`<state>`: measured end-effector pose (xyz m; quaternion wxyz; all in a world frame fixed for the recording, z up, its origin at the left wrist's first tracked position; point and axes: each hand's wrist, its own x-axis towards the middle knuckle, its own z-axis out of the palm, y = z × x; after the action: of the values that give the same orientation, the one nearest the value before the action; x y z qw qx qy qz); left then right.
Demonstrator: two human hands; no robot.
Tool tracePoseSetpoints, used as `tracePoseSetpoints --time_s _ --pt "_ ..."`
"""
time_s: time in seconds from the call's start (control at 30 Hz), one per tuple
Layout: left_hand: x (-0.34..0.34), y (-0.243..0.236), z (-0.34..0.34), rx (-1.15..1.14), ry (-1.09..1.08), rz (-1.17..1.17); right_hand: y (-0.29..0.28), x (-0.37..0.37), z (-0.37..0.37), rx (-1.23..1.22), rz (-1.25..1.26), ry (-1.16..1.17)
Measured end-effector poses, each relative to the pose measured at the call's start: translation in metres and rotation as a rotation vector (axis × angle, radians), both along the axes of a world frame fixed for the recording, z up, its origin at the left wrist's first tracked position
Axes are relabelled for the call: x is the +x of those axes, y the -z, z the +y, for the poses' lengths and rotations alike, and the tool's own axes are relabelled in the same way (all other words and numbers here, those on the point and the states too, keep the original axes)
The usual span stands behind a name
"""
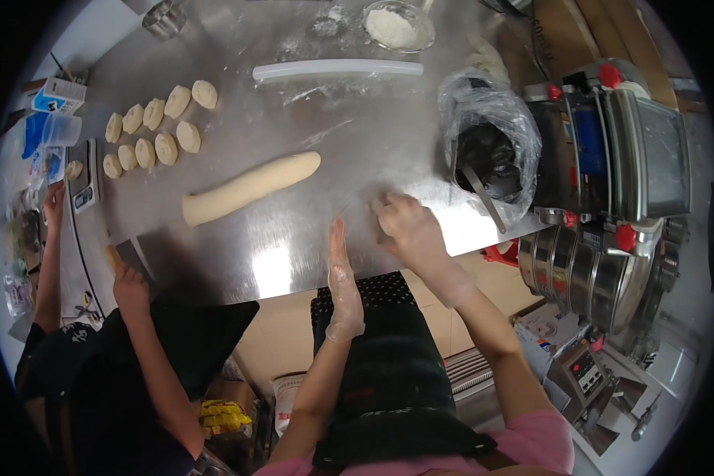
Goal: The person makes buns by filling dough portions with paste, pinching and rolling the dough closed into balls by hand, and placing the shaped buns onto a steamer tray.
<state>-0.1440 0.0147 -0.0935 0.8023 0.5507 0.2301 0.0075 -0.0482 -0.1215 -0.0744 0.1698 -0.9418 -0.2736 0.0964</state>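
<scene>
Head view: dough log (250,189) long axis runs lower-left to upper-right.

dough piece (384,224) mostly hidden under right hand (411,230)

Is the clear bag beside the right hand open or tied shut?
Open: the clear bag gapes at its mouth, dark filling exposed, a metal utensil handle sticking out.
</scene>
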Motion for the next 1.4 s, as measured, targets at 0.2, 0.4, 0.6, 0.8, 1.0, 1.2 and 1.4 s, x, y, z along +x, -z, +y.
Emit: tracePoseSetpoints --time_s 0.2,0.4,0.6,0.8,1.0,1.2,1.4 --pt "-0.001 0.013 -0.012 -0.171 0.106 -0.034 0.035 0.003 -0.01 -0.123 -0.06 0.037" --pt "0.013 -0.013 -0.072 -0.671 0.435 0.058 -0.047 -0.053 -0.06 0.068 -0.17 0.264" --pt "-0.001 -0.045 -0.199 -0.769 0.856 0.271 -0.109 -0.123 -0.199 -0.113 -0.101 0.398" --pt "0.0 -0.078 -0.336 -0.66 1.237 0.26 -0.19 -0.161 -0.386 0.344 0.047 0.683" --pt "0.012 -0.068 -0.39 -0.475 1.226 0.31 -0.232 -0.099 -0.566 0.065 -0.29 1.062" --pt "0.016 -0.053 -0.367 -0.274 0.974 0.366 -0.148 0.012 -0.66 0.01 -0.435 0.835" --pt "0.013 -0.044 -0.338 -0.24 0.754 0.432 -0.094 0.06 -0.684 -0.162 -0.301 0.923"
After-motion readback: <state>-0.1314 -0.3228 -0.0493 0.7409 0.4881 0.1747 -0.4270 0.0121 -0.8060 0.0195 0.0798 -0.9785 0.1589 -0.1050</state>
